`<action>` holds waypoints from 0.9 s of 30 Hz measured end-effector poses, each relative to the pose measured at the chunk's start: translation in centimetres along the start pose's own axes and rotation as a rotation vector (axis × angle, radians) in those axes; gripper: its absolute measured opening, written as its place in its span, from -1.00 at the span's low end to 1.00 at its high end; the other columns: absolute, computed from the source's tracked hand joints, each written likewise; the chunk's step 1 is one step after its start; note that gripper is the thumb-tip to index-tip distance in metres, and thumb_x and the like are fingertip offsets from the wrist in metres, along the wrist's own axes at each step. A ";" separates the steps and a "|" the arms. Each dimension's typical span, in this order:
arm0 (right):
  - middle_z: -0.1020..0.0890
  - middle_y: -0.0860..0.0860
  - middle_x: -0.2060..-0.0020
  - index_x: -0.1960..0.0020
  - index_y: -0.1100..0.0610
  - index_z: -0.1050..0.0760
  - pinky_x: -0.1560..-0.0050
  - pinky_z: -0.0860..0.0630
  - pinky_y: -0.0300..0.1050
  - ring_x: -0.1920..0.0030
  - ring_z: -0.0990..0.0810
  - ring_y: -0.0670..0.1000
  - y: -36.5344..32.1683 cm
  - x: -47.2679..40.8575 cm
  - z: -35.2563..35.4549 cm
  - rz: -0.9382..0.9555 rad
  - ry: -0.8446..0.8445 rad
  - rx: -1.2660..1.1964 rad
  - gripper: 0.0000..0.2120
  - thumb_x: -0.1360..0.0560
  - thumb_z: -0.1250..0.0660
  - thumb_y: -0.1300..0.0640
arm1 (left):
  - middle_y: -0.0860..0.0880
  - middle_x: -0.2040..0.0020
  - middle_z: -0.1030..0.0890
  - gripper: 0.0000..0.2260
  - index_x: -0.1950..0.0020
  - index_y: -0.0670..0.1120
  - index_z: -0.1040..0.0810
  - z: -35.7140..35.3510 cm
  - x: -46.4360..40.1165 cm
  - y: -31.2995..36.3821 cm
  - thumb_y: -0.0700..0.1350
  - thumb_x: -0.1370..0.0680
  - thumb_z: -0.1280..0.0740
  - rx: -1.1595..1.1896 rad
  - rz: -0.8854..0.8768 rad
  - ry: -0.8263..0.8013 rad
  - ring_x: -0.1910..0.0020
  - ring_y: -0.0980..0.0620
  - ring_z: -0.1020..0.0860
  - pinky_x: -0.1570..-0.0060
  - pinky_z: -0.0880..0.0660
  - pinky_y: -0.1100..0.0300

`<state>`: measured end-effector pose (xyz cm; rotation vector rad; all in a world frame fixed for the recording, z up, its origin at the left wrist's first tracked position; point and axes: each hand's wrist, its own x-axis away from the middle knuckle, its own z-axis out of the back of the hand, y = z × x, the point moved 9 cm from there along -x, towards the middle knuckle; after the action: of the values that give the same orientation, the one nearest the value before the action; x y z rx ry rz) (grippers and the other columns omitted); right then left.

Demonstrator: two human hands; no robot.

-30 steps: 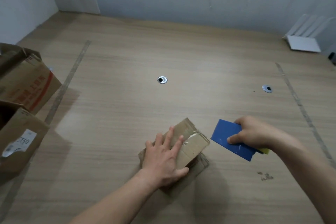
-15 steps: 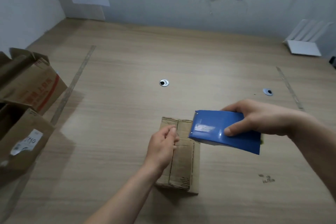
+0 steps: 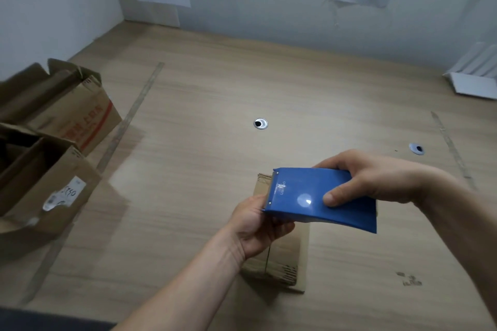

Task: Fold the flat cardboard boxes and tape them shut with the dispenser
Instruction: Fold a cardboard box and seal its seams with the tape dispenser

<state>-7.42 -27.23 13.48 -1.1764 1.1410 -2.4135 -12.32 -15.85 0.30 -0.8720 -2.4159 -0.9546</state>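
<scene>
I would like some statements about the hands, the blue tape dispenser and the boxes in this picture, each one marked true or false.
1. The right hand grips the blue tape dispenser. True.
2. The dispenser lies flat on the table, untouched. False: it is held above the small cardboard box.
3. The left hand is at the dispenser's left end, over the small box. True.
4. The small box stands against the back wall. False: it sits near the front of the table, under the hands.
5. Two larger open cardboard boxes stand at the left side. True.
6. The dispenser is red. False: it is blue.
</scene>
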 end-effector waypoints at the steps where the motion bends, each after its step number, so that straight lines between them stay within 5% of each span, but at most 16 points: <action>1: -0.74 0.09 -0.02 -0.19 0.09 -0.65 0.00 -0.64 -0.04 -0.05 -0.72 0.15 0.0 -0.1 -0.1 0.000 -0.003 -0.008 -0.51 -0.28 -0.55 0.00 | -0.10 0.18 -0.63 -0.86 -0.01 -0.14 -0.62 0.2 0.0 0.1 -0.20 -0.58 -0.27 0.000 -0.002 0.003 0.31 0.02 -0.58 0.36 -0.56 0.17; 6: -0.74 0.07 -0.02 -0.18 0.09 -0.65 0.05 -0.62 -0.11 -0.03 -0.72 0.12 0.2 -0.7 -0.4 -0.003 -0.014 -0.012 -0.50 -0.27 -0.55 -0.01 | -0.10 0.06 -0.66 -0.63 -0.11 -0.11 -0.66 1.1 -0.1 0.2 0.14 -0.62 -0.23 0.028 0.034 0.007 0.19 -0.02 -0.59 0.31 -0.59 0.14; 9: -0.74 0.06 -0.01 -0.18 0.06 -0.66 0.02 -0.63 -0.07 -0.03 -0.72 0.13 0.4 -1.0 -0.4 -0.008 -0.015 -0.010 -0.45 -0.22 -0.58 -0.07 | -0.11 0.02 -0.65 -0.57 -0.13 -0.12 -0.65 1.3 -0.2 0.4 0.18 -0.60 -0.20 0.056 0.041 -0.017 0.15 -0.02 -0.59 0.24 -0.60 0.13; 15: -0.74 0.08 -0.01 -0.17 0.06 -0.66 0.01 -0.63 -0.06 -0.04 -0.71 0.14 0.8 -1.6 -0.5 -0.018 -0.031 -0.028 -0.46 -0.22 -0.57 -0.07 | -0.16 -0.05 -0.60 -0.65 -0.11 -0.16 -0.67 1.9 -0.6 0.5 0.08 -0.52 -0.35 0.075 0.044 0.002 0.11 -0.03 -0.54 0.29 -0.62 0.13; 22: -0.74 0.08 -0.02 -0.19 0.07 -0.65 0.04 -0.62 -0.10 -0.02 -0.72 0.12 1.2 -2.2 -0.5 -0.034 -0.052 -0.033 -0.47 -0.24 -0.56 -0.04 | -0.11 0.18 -0.66 -0.85 0.10 -0.16 -0.70 1.9 -0.6 1.0 -0.16 -0.55 -0.34 0.016 0.018 0.008 0.28 0.02 -0.62 0.38 -0.59 0.19; 27: -0.74 0.09 -0.02 -0.19 0.09 -0.65 0.05 -0.61 -0.11 -0.01 -0.72 0.11 1.3 -2.6 -0.3 -0.033 -0.061 -0.056 -0.50 -0.27 -0.55 0.01 | -0.15 0.08 -0.67 -0.82 0.02 -0.19 -0.70 2.3 -0.7 1.4 -0.13 -0.51 -0.35 0.016 0.034 -0.027 0.17 -0.02 -0.65 0.23 -0.62 0.11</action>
<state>-6.14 -26.64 10.94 -1.2871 1.1864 -2.3663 -11.18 -13.74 -1.02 -0.9224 -2.4199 -0.9151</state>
